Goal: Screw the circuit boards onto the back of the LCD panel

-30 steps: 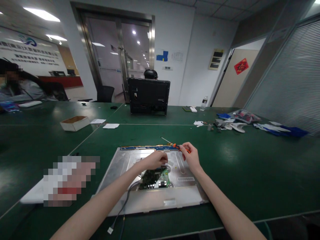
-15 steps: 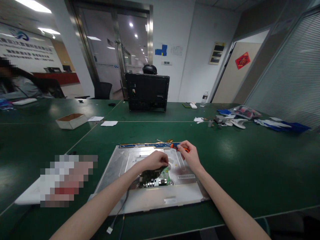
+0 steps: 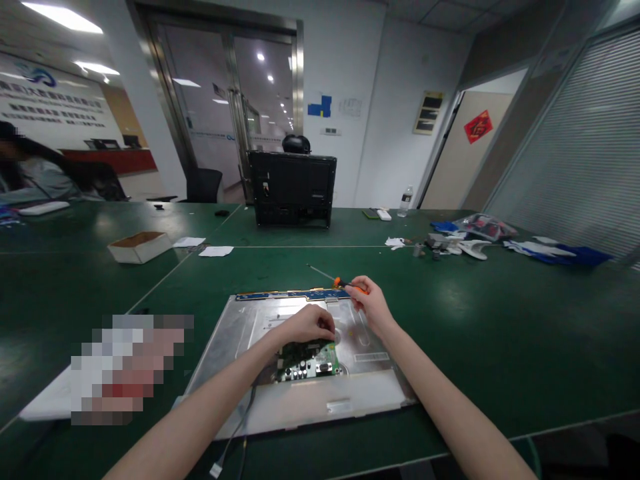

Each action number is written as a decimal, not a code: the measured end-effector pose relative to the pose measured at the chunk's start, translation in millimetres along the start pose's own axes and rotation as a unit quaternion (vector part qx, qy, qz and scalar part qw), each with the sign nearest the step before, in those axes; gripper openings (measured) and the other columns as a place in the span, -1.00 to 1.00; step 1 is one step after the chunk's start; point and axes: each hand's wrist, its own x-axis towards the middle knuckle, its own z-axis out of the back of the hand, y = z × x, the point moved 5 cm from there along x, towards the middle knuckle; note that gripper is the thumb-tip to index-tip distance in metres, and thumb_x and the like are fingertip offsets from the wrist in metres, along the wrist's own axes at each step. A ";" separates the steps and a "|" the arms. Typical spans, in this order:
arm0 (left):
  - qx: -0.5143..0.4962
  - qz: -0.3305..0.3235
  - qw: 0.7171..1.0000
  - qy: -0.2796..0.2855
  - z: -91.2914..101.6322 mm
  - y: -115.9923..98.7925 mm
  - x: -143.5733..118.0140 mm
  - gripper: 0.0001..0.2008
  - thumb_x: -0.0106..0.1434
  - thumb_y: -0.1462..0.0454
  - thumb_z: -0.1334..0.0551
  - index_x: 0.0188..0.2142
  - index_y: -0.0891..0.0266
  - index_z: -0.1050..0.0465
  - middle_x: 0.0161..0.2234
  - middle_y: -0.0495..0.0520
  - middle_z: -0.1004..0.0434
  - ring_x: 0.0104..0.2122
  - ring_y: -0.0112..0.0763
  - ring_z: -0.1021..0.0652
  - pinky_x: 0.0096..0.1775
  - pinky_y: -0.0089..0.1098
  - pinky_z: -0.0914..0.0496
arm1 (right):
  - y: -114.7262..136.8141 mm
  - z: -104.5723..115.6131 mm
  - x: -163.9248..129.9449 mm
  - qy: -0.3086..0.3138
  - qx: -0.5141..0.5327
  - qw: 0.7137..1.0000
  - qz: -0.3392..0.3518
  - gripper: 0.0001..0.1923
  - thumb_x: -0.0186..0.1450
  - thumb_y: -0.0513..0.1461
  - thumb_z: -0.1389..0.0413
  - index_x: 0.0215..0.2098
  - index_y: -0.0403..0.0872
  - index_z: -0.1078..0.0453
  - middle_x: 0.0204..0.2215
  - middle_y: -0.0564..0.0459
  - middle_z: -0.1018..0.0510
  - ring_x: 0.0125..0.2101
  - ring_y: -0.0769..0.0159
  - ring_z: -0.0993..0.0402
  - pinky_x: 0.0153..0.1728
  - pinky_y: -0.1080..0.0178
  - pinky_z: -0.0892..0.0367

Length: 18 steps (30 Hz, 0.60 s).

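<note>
Compared with half a second before, the person's right hand [image 3: 371, 305] has drawn a little toward the left hand, and the thin steel shaft of the orange-handled screwdriver [image 3: 336, 280] now points up and away to the left rather than lying low along the panel's far edge. The left hand [image 3: 310, 325] has kept its place — fingers curled down onto the far edge of the small green circuit board [image 3: 307, 363].

The right hand is closed around the screwdriver's handle, thumb and fingers pinching it, with the tip free in the air above the green table [image 3: 500, 333]. The left hand's fingers are bent and pressed together on the board; whether they pinch something small there cannot be told.

The board sits in a recess near the middle of the flat silver metal back panel of a display [image 3: 350, 393], which lies face down on the table just before the person. A thin grey cable with a white plug [image 3: 235, 433] runs from the board off the panel's near edge.

Farther back stand a black monitor housing [image 3: 293, 189], an open white cardboard box [image 3: 140, 246] — well to the left — and loose white and blue gloves [image 3: 555, 252] at the right.
</note>
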 end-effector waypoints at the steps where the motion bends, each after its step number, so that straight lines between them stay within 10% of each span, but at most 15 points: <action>1: -0.005 0.001 1.000 0.001 0.0 0.4 0.1 -0.80 0.06 0.20 -0.31 -0.37 0.30 -0.56 -0.49 0.01 -0.53 -0.49 -0.48 -0.44 -0.46 -0.54 -0.22 | 2.8 -1.0 5.4 -0.005 0.013 1.000 -0.002 -0.66 -0.03 -0.10 -0.28 -0.39 -0.04 -0.26 -0.64 0.25 -0.28 -0.71 0.53 -0.14 -0.74 0.42 -0.09; 18: -0.023 -0.005 1.000 -0.006 1.9 6.1 1.1 -0.85 0.04 0.27 -0.31 -0.37 0.28 -0.58 -0.47 0.01 -0.52 -0.46 -0.47 -0.44 -0.42 -0.54 -0.26 | -15.5 18.3 18.9 -0.090 0.154 0.981 -0.073 -0.64 0.01 -0.05 -0.26 -0.33 0.00 -0.28 -0.42 0.08 -0.48 -0.64 0.48 -0.29 -0.73 0.40 -0.23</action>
